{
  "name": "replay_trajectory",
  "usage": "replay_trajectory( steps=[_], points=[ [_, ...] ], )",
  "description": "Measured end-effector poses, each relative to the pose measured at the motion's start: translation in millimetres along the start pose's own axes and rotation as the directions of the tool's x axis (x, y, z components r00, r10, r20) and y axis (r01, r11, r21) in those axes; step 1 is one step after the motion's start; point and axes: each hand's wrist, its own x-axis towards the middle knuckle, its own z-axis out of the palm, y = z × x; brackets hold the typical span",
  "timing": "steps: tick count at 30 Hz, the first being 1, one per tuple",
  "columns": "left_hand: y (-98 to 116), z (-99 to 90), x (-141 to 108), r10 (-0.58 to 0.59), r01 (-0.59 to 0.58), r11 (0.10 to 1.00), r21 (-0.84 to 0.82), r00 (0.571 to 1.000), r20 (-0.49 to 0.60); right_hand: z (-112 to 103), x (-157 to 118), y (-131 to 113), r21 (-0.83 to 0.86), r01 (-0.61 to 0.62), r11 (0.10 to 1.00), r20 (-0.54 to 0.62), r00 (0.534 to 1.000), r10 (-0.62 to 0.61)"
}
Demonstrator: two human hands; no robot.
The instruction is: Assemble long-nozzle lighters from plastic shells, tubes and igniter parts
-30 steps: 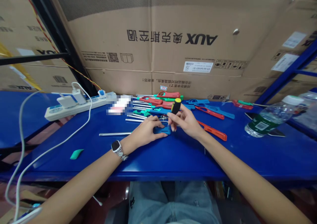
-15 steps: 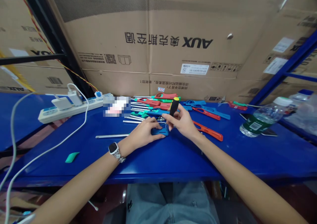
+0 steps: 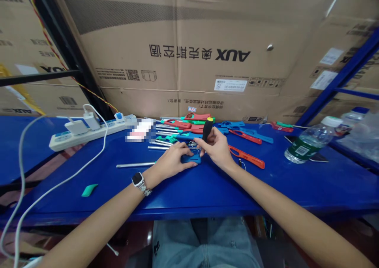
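My left hand is closed on a blue long-nosed lighter, pressing its handle on the table. A metal tube sticks out to the left from under that hand. My right hand grips a screwdriver with a black handle and yellow end, held almost upright over the lighter. The fingers hide its tip. A thin white wire shows by the right fingertips. Behind my hands lie several more lighters, including a red one, with metal tubes pointing left.
Loose casing halves, one orange and one blue, lie on the right. Further right stands a water bottle. A power strip with a white cable sits left, near a green plastic piece. A cardboard box stands behind.
The view has shifted slightly. Both hands keep their hold, and the screwdriver stays over the blue lighter, a little more upright. A small part with a wire shows more clearly beside my right wrist.
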Motion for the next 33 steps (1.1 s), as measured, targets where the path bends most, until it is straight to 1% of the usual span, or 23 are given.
replay_trajectory(
  steps=[2, 4, 5, 6, 7, 8, 9, 10, 11, 12, 13, 14, 16, 19, 24, 25, 27, 28, 29, 30, 31, 32, 33],
  points=[
    [0.6, 0.0, 0.5, 0.003, -0.003, 1.000, 0.015, 1.000, 0.006, -4.7, 1.5, -5.1, -0.021, 0.022, 1.000, -0.037, 0.999, -0.023],
    [2.2, -1.0, 0.9, 0.009, -0.009, 0.999, 0.031, 1.000, 0.014, -14.3, 2.4, -13.1, -0.097, 0.034, 0.995, -0.068, 0.997, -0.041],
    [3.3, -2.2, 0.9, 0.016, -0.017, 0.999, 0.044, 1.000, 0.023, -20.4, 1.9, -17.2, -0.179, 0.030, 0.983, -0.073, 0.996, -0.044],
    [4.6, -4.1, 0.6, 0.025, -0.027, 0.998, 0.064, 0.999, 0.033, -26.9, 0.7, -20.6, -0.302, 0.012, 0.953, -0.074, 0.997, -0.036],
    [5.9, -6.7, 0.0, 0.035, -0.038, 0.995, 0.092, 0.999, 0.041, -33.2, -1.5, -23.2, -0.454, -0.018, 0.891, -0.073, 0.997, -0.017],
    [6.9, -10.1, -1.0, 0.043, -0.048, 0.990, 0.130, 0.998, 0.048, -39.0, -4.2, -24.7, -0.609, -0.058, 0.791, -0.081, 0.997, 0.011],
    [7.5, -14.0, -2.5, 0.046, -0.054, 0.983, 0.174, 0.998, 0.049, -43.7, -7.4, -25.3, -0.741, -0.096, 0.665, -0.088, 0.995, 0.045],
    [7.5, -18.3, -4.3, 0.044, -0.053, 0.974, 0.221, 0.998, 0.048, -47.3, -10.6, -24.9, -0.838, -0.126, 0.532, -0.097, 0.992, 0.082],
    [6.8, -22.5, -6.5, 0.039, -0.051, 0.963, 0.264, 0.998, 0.052, -49.7, -13.6, -23.9, -0.900, -0.142, 0.412, -0.102, 0.988, 0.117],
    [5.3, -26.3, -8.8, 0.034, -0.051, 0.954, 0.295, 0.998, 0.062, -50.9, -16.1, -22.4, -0.937, -0.145, 0.318, -0.100, 0.983, 0.151],
    [3.3, -29.5, -11.1, 0.033, -0.057, 0.947, 0.317, 0.996, 0.081, -51.2, -17.9, -20.9, -0.958, -0.143, 0.249, -0.100, 0.979, 0.178],
    [0.9, -31.7, -13.2, 0.035, -0.068, 0.942, 0.329, 0.994, 0.105, -50.8, -19.1, -19.3, -0.969, -0.142, 0.202, -0.103, 0.976, 0.195],
    [-3.7, -33.4, -16.5, 0.051, -0.100, 0.938, 0.331, 0.987, 0.152, -49.2, -20.1, -16.6, -0.980, -0.138, 0.145, -0.105, 0.972, 0.212],
    [-6.6, -30.9, -18.5, 0.094, -0.146, 0.939, 0.311, 0.980, 0.177, -47.9, -20.4, -14.0, -0.985, -0.134, 0.111, -0.105, 0.966, 0.235],
    [2.1, -30.7, -14.1, 0.174, -0.205, 0.942, 0.267, 0.975, 0.137, -50.4, -22.4, -18.1, -0.986, -0.144, 0.078, -0.119, 0.956, 0.268],
    [4.6, -32.3, -11.2, 0.184, -0.213, 0.940, 0.265, 0.974, 0.129, -51.1, -22.5, -20.8, -0.985, -0.147, 0.094, -0.120, 0.960, 0.253],
    [8.4, -36.0, -2.0, 0.205, -0.228, 0.937, 0.263, 0.972, 0.115, -52.3, -21.6, -27.2, -0.977, -0.128, 0.170, -0.099, 0.980, 0.173],
    [9.4, -37.7, 4.4, 0.215, -0.237, 0.936, 0.260, 0.970, 0.112, -52.7, -19.9, -30.1, -0.971, -0.086, 0.223, -0.062, 0.992, 0.113],
    [9.7, -39.2, 11.9, 0.231, -0.252, 0.934, 0.254, 0.967, 0.111, -52.8, -17.2, -32.3, -0.961, -0.012, 0.276, 0.001, 0.999, 0.047],
    [9.2, -40.6, 20.4, 0.250, -0.272, 0.931, 0.242, 0.961, 0.119, -52.8, -13.1, -33.4, -0.942, 0.093, 0.323, 0.095, 0.995, -0.011],
    [7.8, -41.9, 29.4, 0.271, -0.293, 0.928, 0.232, 0.955, 0.121, -52.7, -7.5, -33.3, -0.908, 0.210, 0.363, 0.206, 0.977, -0.049],
    [5.4, -43.2, 38.9, 0.294, -0.312, 0.923, 0.224, 0.949, 0.111, -52.6, -0.3, -31.7, -0.858, 0.315, 0.405, 0.316, 0.946, -0.066],
    [2.0, -44.9, 48.5, 0.305, -0.320, 0.920, 0.225, 0.947, 0.098, -52.5, 8.4, -28.7, -0.797, 0.404, 0.450, 0.418, 0.905, -0.071]
  ],
)
